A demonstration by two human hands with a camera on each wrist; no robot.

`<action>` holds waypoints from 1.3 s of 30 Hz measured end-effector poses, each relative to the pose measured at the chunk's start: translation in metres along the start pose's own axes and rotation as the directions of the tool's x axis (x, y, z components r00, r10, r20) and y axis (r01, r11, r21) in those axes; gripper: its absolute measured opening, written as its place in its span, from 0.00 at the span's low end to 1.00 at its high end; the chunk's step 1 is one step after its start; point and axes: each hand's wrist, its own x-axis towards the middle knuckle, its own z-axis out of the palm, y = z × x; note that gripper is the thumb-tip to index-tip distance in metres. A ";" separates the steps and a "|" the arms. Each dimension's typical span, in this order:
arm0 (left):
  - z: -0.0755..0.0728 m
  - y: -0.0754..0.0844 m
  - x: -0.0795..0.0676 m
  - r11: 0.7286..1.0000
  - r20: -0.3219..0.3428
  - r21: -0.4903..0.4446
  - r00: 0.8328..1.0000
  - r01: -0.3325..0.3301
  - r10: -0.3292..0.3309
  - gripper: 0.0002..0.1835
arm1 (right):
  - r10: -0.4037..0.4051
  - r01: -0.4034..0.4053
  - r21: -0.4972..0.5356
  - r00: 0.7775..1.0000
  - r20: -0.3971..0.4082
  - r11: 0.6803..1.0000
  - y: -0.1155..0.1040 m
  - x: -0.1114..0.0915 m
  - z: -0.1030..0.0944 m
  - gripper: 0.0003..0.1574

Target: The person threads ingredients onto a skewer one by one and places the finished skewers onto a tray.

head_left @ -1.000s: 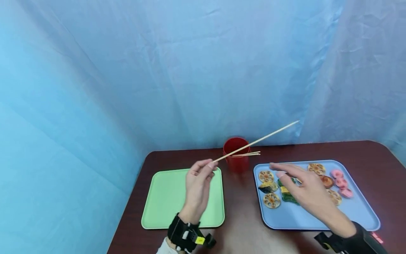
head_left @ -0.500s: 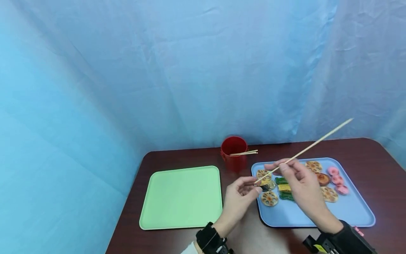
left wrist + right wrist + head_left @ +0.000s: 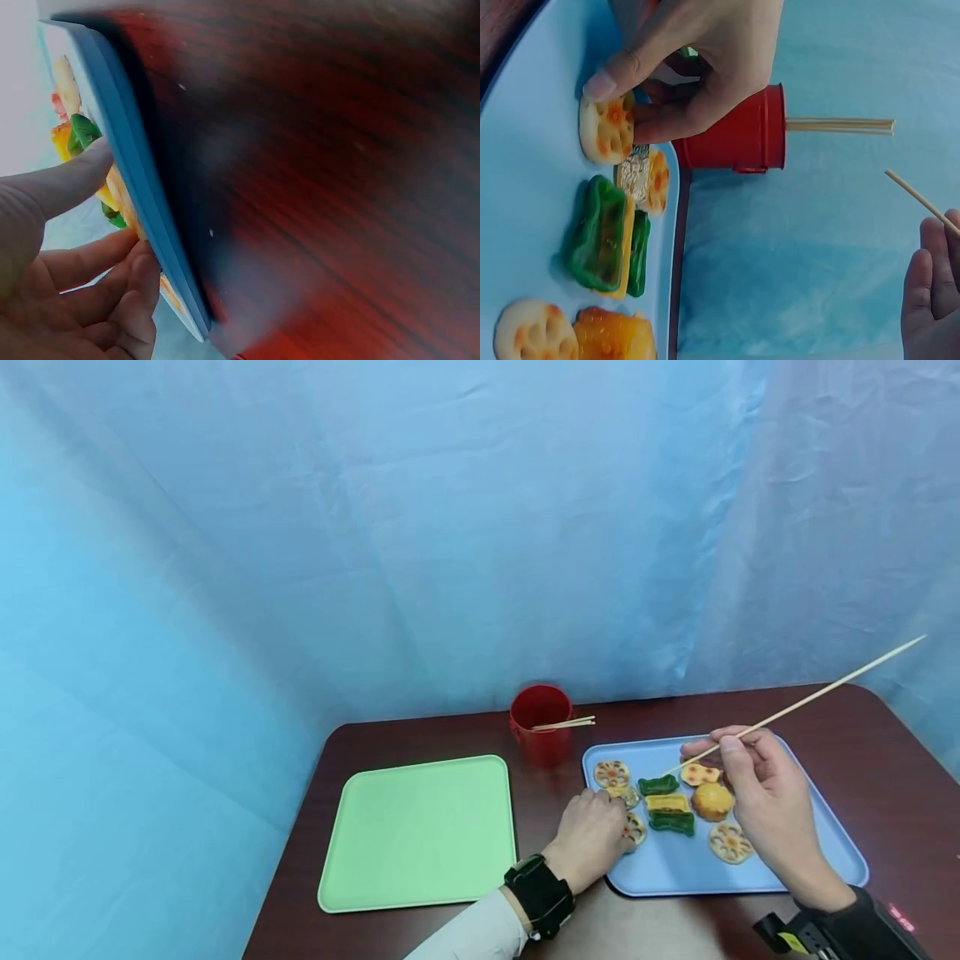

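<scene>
Blue tray [image 3: 667, 872]: lies flat on the dark brown tabletop [image 3: 543, 810], bears several pieces of food.
Left hand [image 3: 592, 835]: reaches over the left rim of the blue tray, clamped in a pinch of thumb and fingers on a lotus slice [image 3: 636, 829].
Pinched slice: sits at the near left of the blue tray, partly covered in the head view; cannot tell whether lifted.
Right hand [image 3: 778, 802]: hovers above the right part of the blue tray, thumb and fingers together, clamped on a long skewer [image 3: 825, 690].
Held skewer: slants up to the right, lower end over the far middle of the blue tray, upper end past its right side.
Far slice [image 3: 611, 773]: lies in the far left corner of the blue tray.
Green pieces [image 3: 672, 823]: lie left of the middle of the blue tray, a yellow strip [image 3: 667, 803] between.
Golden round piece [image 3: 712, 802]: lies near the middle of the blue tray.
Third slice [image 3: 730, 843]: lies toward the near side of the blue tray, beside the right hand.
Red cup [image 3: 545, 747]: stands just beyond the far left corner of the blue tray, holds thin sticks [image 3: 564, 724] leaning right.
Green tray [image 3: 420, 835]: lies left of the blue tray, well apart.
Light blue curtain [image 3: 450, 543]: hangs behind the blue tray and tabletop.
</scene>
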 end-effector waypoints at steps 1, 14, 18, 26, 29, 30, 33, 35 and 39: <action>0.000 0.000 0.001 1.000 0.007 0.000 1.000 0.001 -0.001 0.18 | 0.000 0.000 -0.010 1.000 0.002 1.000 0.001 0.000 -0.001 0.16; -0.003 -0.015 -0.007 0.819 0.092 -0.555 0.989 0.144 -0.111 0.11 | 0.037 -0.034 -0.142 0.999 0.013 0.989 0.016 -0.004 -0.018 0.12; -0.013 -0.024 -0.013 0.573 0.120 -0.791 0.972 0.215 -0.200 0.11 | 0.056 -0.046 -0.199 0.997 0.046 0.979 0.020 -0.007 -0.022 0.13; -0.027 -0.037 -0.024 0.011 0.187 -0.980 0.930 0.201 -0.317 0.14 | 0.014 0.020 -0.270 0.992 0.122 0.963 0.022 -0.016 -0.021 0.13; -0.033 -0.039 -0.027 -0.205 0.229 -0.965 0.914 0.166 -0.335 0.15 | -0.014 0.069 -0.316 0.985 0.171 0.946 0.025 -0.021 -0.020 0.12; -0.035 -0.039 -0.028 -0.276 0.241 -0.949 0.912 0.150 -0.332 0.15 | -0.024 0.086 -0.332 0.982 0.187 0.939 0.026 -0.022 -0.020 0.11; -0.044 -0.040 -0.031 -0.459 0.261 -0.883 0.916 0.099 -0.305 0.16 | -0.067 0.145 -0.364 0.974 0.218 0.920 0.030 -0.027 -0.018 0.09; -0.049 -0.042 -0.032 -0.545 0.265 -0.835 0.922 0.072 -0.284 0.16 | -0.101 0.182 -0.375 0.969 0.226 0.909 0.033 -0.028 -0.017 0.08; -0.056 -0.047 -0.031 -0.622 0.284 -0.781 0.916 0.049 -0.284 0.18 | -0.159 0.239 -0.385 0.961 0.228 0.892 0.038 -0.029 -0.017 0.10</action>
